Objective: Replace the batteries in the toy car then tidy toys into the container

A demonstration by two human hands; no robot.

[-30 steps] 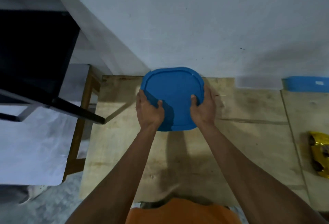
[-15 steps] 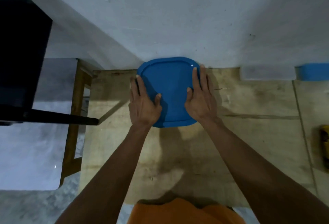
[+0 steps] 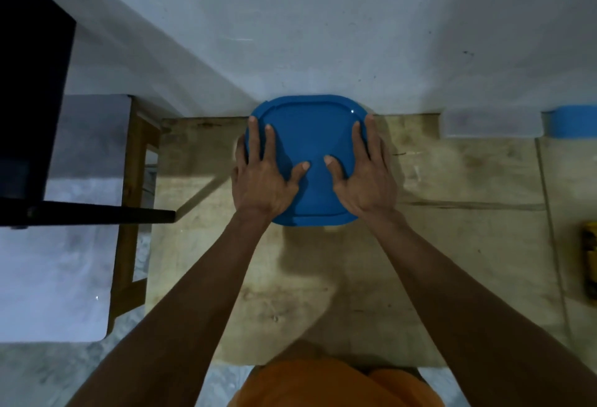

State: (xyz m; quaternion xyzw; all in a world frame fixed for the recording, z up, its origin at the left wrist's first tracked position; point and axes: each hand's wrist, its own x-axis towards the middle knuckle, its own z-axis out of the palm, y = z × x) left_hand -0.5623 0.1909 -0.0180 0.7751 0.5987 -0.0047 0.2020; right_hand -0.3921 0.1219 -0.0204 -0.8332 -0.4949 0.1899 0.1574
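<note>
No text, label, brand, number or sign can be read anywhere in view. The blue lid (image 3: 307,141) is plain, and the yellow object (image 3: 589,258) at the right edge of the worktop (image 3: 452,245) is too dark and blurred to show any lettering.

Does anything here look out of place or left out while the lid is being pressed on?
One thing: a yellow toy car lies at the table's far right edge, outside the container, while both the left hand and the right hand press flat on the blue lid.
</note>
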